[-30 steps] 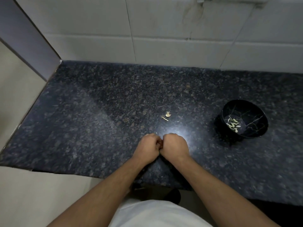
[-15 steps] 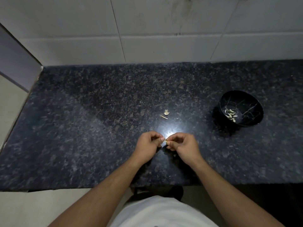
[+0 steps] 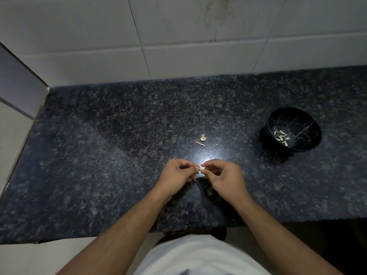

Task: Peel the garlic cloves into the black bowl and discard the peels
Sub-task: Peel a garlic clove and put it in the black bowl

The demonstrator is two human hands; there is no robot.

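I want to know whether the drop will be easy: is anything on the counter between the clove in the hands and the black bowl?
Nothing visible: bare countertop lies between the garlic clove and the black bowl.

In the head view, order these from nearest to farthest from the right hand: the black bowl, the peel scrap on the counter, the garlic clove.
1. garlic clove: pinched at the fingers of the right hand, between both hands.
2. peel scrap: on the counter, just beyond the hands.
3. black bowl: far to the right.
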